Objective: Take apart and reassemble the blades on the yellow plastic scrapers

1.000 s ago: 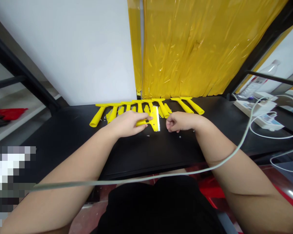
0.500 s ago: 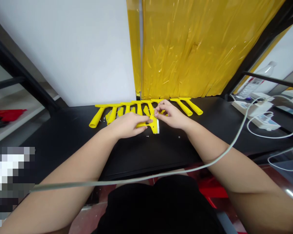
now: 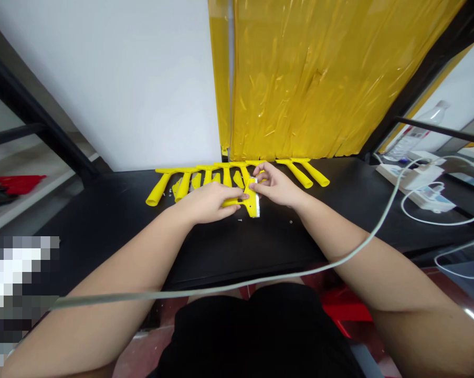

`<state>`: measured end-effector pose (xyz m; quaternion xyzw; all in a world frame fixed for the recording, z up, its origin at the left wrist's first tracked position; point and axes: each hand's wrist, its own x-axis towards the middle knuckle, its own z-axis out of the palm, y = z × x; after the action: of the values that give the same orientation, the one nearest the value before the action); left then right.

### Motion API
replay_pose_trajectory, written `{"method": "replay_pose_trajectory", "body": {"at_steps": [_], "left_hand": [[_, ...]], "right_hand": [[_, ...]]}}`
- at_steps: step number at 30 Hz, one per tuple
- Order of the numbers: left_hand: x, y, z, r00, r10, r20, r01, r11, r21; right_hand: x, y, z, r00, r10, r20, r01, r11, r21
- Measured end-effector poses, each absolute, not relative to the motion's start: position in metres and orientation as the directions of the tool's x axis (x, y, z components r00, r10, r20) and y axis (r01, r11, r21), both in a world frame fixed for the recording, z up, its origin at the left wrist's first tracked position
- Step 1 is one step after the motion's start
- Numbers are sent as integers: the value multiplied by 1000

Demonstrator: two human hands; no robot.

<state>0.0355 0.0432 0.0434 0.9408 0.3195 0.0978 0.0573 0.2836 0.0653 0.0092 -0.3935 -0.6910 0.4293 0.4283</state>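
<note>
The yellow scraper is at the middle of the black tabletop, nearer the far edge than the near one, with most of its handle hidden under the left hand. That hand is closed around the handle, thumb on the near side and fingers over the top. The right hand has its thumb and forefinger drawn narrowly together at the far end of the scraper's head, covering that corner; whether something small is pinched there, I cannot tell. The head is flat and flared, with small dark holes and a shiny pale strip down its right side. Along the tabletop's far edge runs a row of yellow handles, smooth tubes with thin crossbars, the leftmost showing a hollow round end; both hands hide parts of others. Small flat yellow plates sit among them, hard to count. Toward the near edge from the scraper lie a tiny screw and a small bit of metal, too small to make out. Behind the far edge stand a smooth white panel and glossy, wrinkled yellow sheeting. A pale cord crosses in front of both forearms, and blurred squares mask the view's lower left.
</note>
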Motion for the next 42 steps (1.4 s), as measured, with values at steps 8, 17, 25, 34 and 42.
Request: {"method": "replay_pose_trajectory", "body": {"at_steps": [8,17,25,34,42], "left_hand": [[33,45,43,759,640,122,609,-763,217],[34,46,44,752,649,111,609,-750,260],[35,47,43,762,637,113,604,-763,228],[36,43,44,756,638,146,603,-766,225],[37,44,41,729,653,207,615,-757,222]], "right_hand": [[361,50,55,-453,856,-249,631,111,-768],[336,41,47,-392,767,-508,856,102,-506],[319,46,39,-563,813,-147,684,359,-635],[299,50,27,-606,774,185,385,488,-783],[294,54,20,-568,779,267,329,512,-793]]}}
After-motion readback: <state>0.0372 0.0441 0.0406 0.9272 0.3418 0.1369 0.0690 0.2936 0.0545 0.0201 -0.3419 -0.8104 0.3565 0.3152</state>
